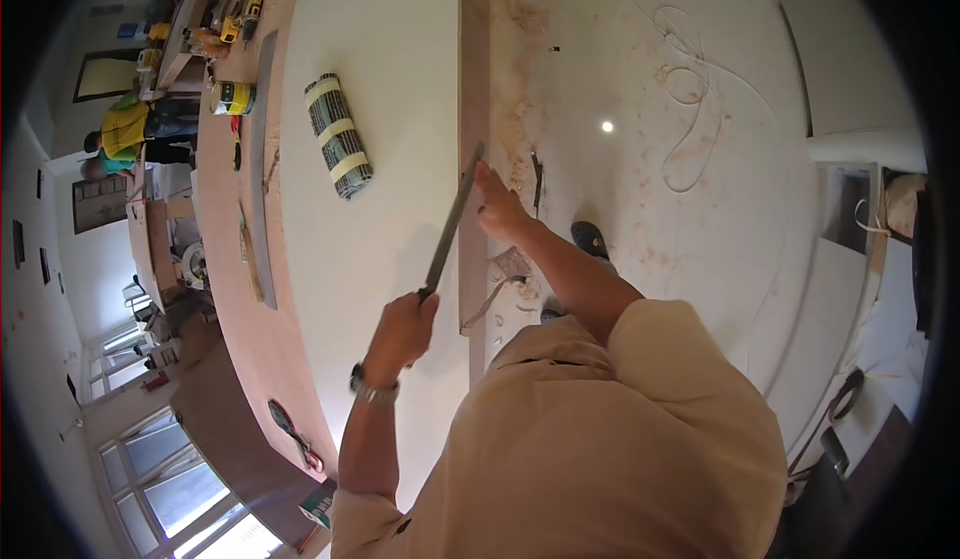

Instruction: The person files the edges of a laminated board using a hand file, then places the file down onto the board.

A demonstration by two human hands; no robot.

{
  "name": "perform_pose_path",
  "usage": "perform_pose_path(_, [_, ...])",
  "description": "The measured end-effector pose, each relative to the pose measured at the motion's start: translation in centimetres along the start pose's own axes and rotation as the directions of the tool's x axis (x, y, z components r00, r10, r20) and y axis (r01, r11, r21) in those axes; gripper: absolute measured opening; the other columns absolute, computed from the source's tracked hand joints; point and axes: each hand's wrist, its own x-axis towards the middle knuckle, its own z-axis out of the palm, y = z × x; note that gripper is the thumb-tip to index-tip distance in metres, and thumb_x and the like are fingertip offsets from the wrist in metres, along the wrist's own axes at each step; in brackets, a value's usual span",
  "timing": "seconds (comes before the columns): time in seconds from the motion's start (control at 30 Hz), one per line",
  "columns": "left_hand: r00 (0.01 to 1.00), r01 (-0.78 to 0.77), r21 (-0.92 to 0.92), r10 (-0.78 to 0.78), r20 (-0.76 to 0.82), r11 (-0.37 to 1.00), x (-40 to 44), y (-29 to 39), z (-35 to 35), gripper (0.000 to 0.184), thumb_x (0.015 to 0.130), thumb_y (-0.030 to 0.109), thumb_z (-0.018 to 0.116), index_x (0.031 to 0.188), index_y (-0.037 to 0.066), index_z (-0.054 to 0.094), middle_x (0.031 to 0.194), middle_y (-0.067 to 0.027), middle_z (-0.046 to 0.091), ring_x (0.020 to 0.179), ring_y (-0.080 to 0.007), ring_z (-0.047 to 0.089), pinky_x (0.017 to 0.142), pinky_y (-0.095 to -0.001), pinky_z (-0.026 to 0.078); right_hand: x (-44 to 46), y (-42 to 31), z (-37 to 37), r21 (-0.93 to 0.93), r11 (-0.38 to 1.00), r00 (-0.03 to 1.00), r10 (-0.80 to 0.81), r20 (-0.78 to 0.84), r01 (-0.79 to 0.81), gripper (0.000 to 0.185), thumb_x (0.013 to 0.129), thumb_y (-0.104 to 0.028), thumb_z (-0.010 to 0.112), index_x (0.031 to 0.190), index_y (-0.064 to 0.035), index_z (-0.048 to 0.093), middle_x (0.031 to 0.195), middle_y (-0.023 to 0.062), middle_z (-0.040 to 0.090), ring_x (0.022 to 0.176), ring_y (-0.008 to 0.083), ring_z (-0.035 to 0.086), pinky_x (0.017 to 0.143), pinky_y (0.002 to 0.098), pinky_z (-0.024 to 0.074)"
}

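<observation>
My left hand (402, 337), with a watch at its wrist, is wrapped round the handle end of a long dark metal file (452, 225). The file slants up and to the right over the long edge of a pale panel (400, 89). At its far end, the fingers of my right hand (500, 204) press against the file near the tip. Below the blade runs the panel's brown side edge (474, 89). A dark patterned roll with yellowish bands (339, 137) lies on the panel, left of the file.
A pinkish board (245, 289) at the left bears a long grey strip (264, 159), a tin (233, 98) and a yellow drill (252, 17). A person in yellow (124, 131) is farther back. Sawdust and a white cable (668, 149) lie on the floor at the right.
</observation>
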Motion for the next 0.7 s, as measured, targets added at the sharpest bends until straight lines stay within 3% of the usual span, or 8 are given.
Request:
perform_pose_path(0.07, [0.994, 0.083, 0.031, -0.085, 0.068, 0.996, 2.2, 1.3, 1.7, 0.047, 0.101, 0.033, 0.045, 0.083, -0.007, 0.059, 0.065, -0.0279, 0.06, 0.056, -0.0417, 0.061, 0.053, -0.0472, 0.048, 1.6, 3.3, 0.6, 0.059, 0.994, 0.993, 0.092, 0.07, -0.096, 0.079, 0.081, 0.005, 0.046, 0.154, -0.004, 0.017, 0.161, 0.0185, 0.012, 0.149, 0.0331, 0.014, 0.12, 0.0366, 0.0194])
perform_pose_path(0.13, [0.982, 0.161, 0.07, -0.167, 0.084, 0.984, 2.3, 2.1, 1.6, 0.046, 0.1, 0.034, 0.046, 0.085, -0.007, 0.06, 0.068, -0.0306, 0.06, 0.063, -0.0451, 0.062, 0.058, -0.0492, 0.049, 1.8, 3.7, 0.5, 0.056, 0.998, 1.0, -0.01, 0.026, 0.009, 0.08, 0.08, 0.004, 0.048, 0.154, -0.0036, 0.017, 0.161, 0.019, 0.013, 0.149, 0.0333, 0.015, 0.119, 0.0369, 0.0203])
perform_pose_path(0.27, [0.997, 0.075, 0.033, -0.074, -0.031, 0.997, -4.6, 0.7, -0.4, 0.043, 0.099, 0.032, 0.049, 0.083, -0.007, 0.059, 0.066, -0.0285, 0.059, 0.064, -0.045, 0.062, 0.058, -0.0484, 0.048, -3.7, -2.5, -0.9, 0.041, 0.996, 0.996, -0.079, -0.043, 0.081, 0.085, 0.078, 0.006, 0.05, 0.154, -0.0039, 0.013, 0.161, 0.0193, 0.013, 0.149, 0.0327, 0.014, 0.119, 0.0352, 0.0199])
perform_pose_path(0.37, [0.992, 0.124, 0.022, -0.123, -0.041, 0.992, -7.0, -0.4, -0.8, 0.042, 0.098, 0.031, 0.051, 0.082, -0.007, 0.058, 0.065, -0.0267, 0.059, 0.063, -0.044, 0.062, 0.057, -0.0476, 0.048, -5.4, -4.3, 0.7, 0.03, 0.999, 0.995, -0.045, 0.094, 0.043, 0.085, 0.083, 0.001, 0.047, 0.156, -0.0085, 0.005, 0.163, 0.0114, 0.004, 0.15, 0.032, 0.012, 0.115, 0.0591, 0.0209])
perform_pose_path(0.47, [0.988, 0.154, -0.011, -0.154, 0.008, 0.988, -4.1, -1.5, 1.0, 0.042, 0.098, 0.032, 0.052, 0.081, -0.006, 0.058, 0.064, -0.0263, 0.059, 0.062, -0.0434, 0.061, 0.056, -0.0466, 0.048, -3.9, -0.5, 3.8, 0.027, 0.999, 0.999, -0.031, -0.038, 0.032, 0.088, 0.078, 0.008, 0.047, 0.154, -0.0033, 0.006, 0.16, 0.02, 0.011, 0.148, 0.0342, 0.015, 0.118, 0.0428, 0.0227])
perform_pose_path(0.57, [0.991, 0.125, 0.003, -0.125, 0.041, 0.992, -0.6, -1.4, 3.5, 0.041, 0.099, 0.031, 0.053, 0.074, -0.001, 0.055, 0.053, -0.0052, 0.053, 0.043, -0.0146, 0.053, 0.042, -0.0314, 0.044, -2.4, 0.5, 1.5, -0.072, 0.985, 0.97, 0.169, 0.175, -0.158, 0.086, 0.081, 0.005, 0.049, 0.155, -0.0048, 0.007, 0.161, 0.0175, 0.01, 0.149, 0.0319, 0.013, 0.117, 0.0502, 0.0216])
perform_pose_path(0.67, [0.997, 0.023, 0.016, -0.022, -0.07, 1.0, -4.5, -2.8, 2.1, 0.041, 0.099, 0.031, 0.053, 0.073, -0.001, 0.055, 0.053, -0.0052, 0.053, 0.043, -0.015, 0.053, 0.042, -0.0306, 0.043, -3.8, 0.3, 2.5, 0.008, 0.997, 0.996, -0.082, 0.032, 0.082, 0.086, 0.082, 0.004, 0.049, 0.155, -0.0063, 0.006, 0.162, 0.0139, 0.011, 0.15, 0.03, 0.011, 0.117, 0.0536, 0.0189])
perform_pose_path(0.7, [0.996, 0.016, -0.004, -0.016, -0.092, 1.0, -6.7, -2.7, 1.4, 0.041, 0.099, 0.031, 0.054, 0.073, -0.002, 0.055, 0.053, -0.0053, 0.053, 0.043, -0.015, 0.053, 0.042, -0.0305, 0.043, -5.8, -0.8, 2.9, -0.028, 0.997, 0.997, -0.07, 0.044, 0.071, 0.086, 0.082, 0.003, 0.05, 0.155, -0.0061, 0.006, 0.162, 0.0133, 0.01, 0.15, 0.03, 0.011, 0.117, 0.0534, 0.0191])
